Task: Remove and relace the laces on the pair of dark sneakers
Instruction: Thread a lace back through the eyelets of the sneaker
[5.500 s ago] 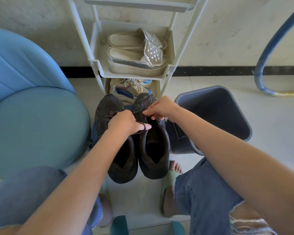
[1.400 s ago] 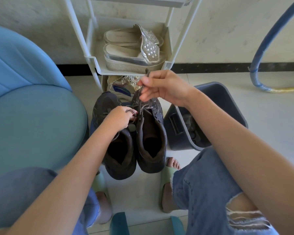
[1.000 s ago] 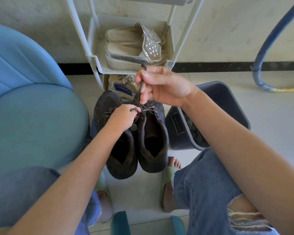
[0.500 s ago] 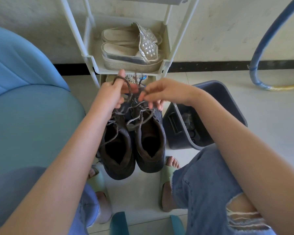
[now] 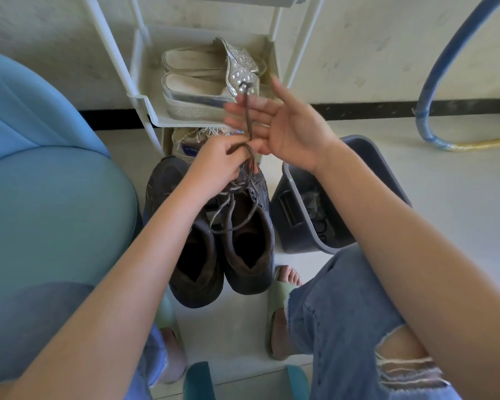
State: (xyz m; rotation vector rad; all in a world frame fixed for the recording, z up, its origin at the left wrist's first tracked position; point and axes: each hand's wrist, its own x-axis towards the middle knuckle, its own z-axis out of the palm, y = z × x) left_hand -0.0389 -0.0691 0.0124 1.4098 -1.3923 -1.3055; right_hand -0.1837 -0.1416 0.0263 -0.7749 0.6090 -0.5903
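Early: above the sneakers (image 5: 250,280), left hand (image 5: 214,166) pinches a still-threaded lace (image 5: 247,116); right hand (image 5: 286,131) grip released; 2 sneakers await relacing.

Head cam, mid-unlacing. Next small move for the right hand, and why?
Probably close the right hand on the lace that stands up across its open fingers, then pull upward. The left hand pinches that lace lower down, above the right-side sneaker, where loose loops are threaded.

We note dark brown sneakers (image 5: 251,281), a grey-flecked brown lace (image 5: 247,116), silver studded sandals (image 5: 196,90), a slate-grey bin (image 5: 300,241), pale green slides (image 5: 280,293), faded blue jeans (image 5: 344,313).
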